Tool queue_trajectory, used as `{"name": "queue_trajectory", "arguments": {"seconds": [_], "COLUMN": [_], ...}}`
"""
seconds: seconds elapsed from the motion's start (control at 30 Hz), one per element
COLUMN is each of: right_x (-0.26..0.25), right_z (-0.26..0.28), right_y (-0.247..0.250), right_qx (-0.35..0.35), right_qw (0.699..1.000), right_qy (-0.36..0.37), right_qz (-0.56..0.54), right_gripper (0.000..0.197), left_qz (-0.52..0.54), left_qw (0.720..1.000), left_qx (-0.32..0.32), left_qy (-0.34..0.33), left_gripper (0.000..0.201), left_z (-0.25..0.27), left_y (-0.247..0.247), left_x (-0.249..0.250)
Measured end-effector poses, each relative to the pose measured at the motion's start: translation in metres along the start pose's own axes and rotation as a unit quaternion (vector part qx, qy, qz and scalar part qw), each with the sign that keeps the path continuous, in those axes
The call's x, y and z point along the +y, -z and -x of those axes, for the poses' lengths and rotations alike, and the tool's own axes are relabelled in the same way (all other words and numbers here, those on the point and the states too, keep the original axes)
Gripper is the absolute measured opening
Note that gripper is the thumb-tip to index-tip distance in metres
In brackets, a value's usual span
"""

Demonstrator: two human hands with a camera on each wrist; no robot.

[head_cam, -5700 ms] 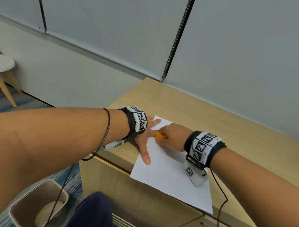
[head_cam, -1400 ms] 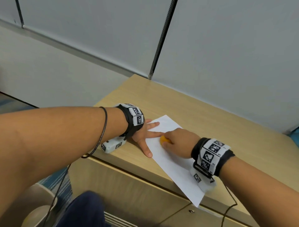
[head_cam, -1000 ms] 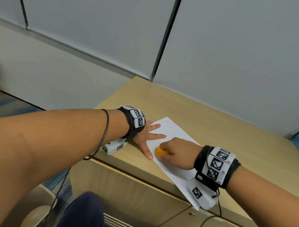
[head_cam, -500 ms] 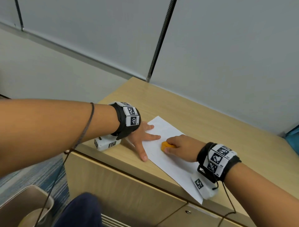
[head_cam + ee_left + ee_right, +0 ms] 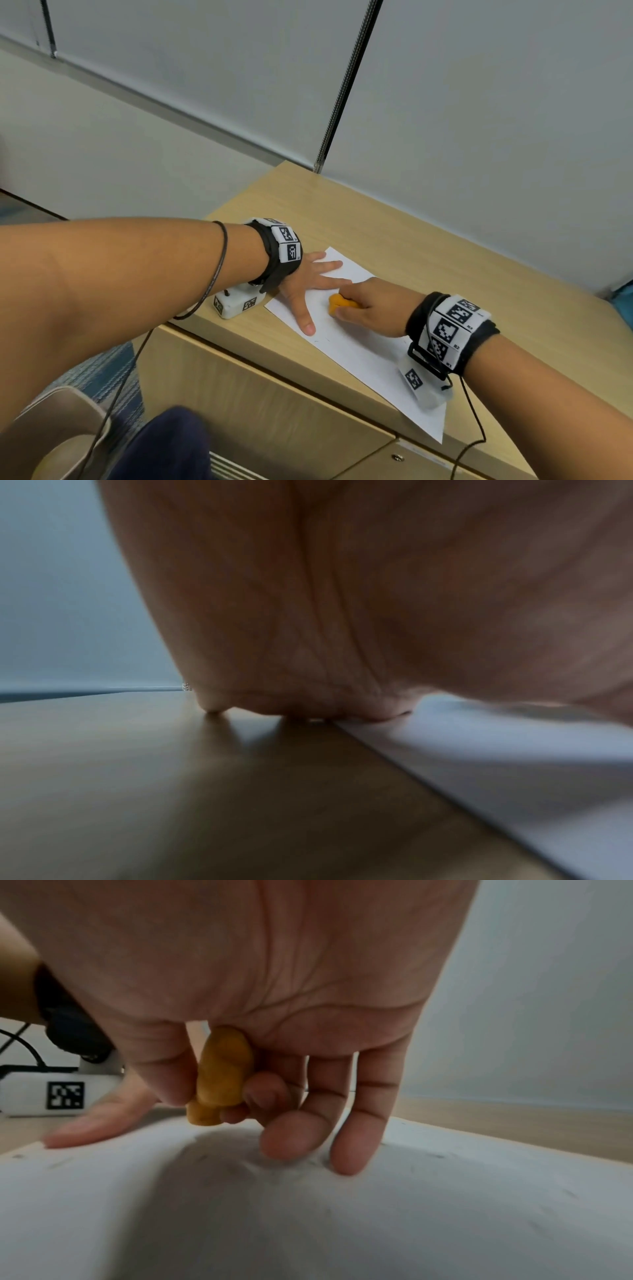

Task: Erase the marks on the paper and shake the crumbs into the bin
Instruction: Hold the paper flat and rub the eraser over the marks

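Mid-erase: my left hand [image 5: 310, 281] flat, fingers spread on the paper [image 5: 363, 359] on the desk [image 5: 411, 240], right hand [image 5: 371, 306] pinching the eraser [image 5: 337, 303] on the sheet, crumbs unshaken, bin [image 5: 51, 431] unused.

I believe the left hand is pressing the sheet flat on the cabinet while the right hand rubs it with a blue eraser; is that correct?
Not quite: the eraser is orange, not blue, as the right wrist view shows plainly. The rest holds: the left hand lies flat with fingers spread on the sheet on the cabinet, and the right hand pinches the eraser against the paper.
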State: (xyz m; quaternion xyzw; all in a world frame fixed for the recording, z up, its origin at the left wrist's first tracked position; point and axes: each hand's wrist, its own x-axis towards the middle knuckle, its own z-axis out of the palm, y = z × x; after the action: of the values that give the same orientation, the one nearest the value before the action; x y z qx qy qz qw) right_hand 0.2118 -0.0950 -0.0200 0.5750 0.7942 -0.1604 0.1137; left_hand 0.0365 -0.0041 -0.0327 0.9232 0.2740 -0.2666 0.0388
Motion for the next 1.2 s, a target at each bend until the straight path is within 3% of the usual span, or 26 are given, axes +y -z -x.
{"name": "queue_trajectory", "arguments": {"seconds": [0.17,0.27,0.47,0.67,0.87,1.07,1.2], "right_x": [-0.009,-0.007,-0.007,-0.018,-0.012,-0.022,-0.017], "right_z": [-0.027,-0.019,0.021,-0.021,0.002,-0.021,0.003], "right_y": [0.010,0.004,0.007,0.015,0.019,0.024,0.018], "right_qx": [0.003,0.007,-0.089,0.005,-0.136,-0.053,-0.134], "right_qw": [0.998,0.999,0.995,1.000,0.988,0.996,0.988], "right_qy": [-0.010,-0.014,-0.013,-0.012,-0.054,-0.051,-0.070], "right_qz": [0.063,0.043,0.044,0.023,0.049,0.040,0.042], "right_gripper": [0.035,0.026,0.033,0.026,0.029,0.028,0.026], "left_qz": [-0.012,-0.023,-0.008,-0.020,-0.013,-0.019,-0.003], "left_qw": [1.000,1.000,1.000,1.000,1.000,1.000,1.000], "left_qx": [-0.007,-0.008,-0.001,-0.018,-0.015,-0.017,-0.016], "left_qy": [0.002,0.001,0.001,0.014,0.008,0.010,0.011], "left_gripper": [0.121,0.122,0.128,0.124,0.128,0.125,0.127], "left_z": [-0.009,-0.010,-0.010,-0.010,-0.007,-0.009,-0.007], "left_y": [-0.001,0.000,0.000,0.002,0.003,0.002,0.004], "left_x": [-0.003,-0.002,-0.002,-0.003,0.001,-0.002,0.001]}}
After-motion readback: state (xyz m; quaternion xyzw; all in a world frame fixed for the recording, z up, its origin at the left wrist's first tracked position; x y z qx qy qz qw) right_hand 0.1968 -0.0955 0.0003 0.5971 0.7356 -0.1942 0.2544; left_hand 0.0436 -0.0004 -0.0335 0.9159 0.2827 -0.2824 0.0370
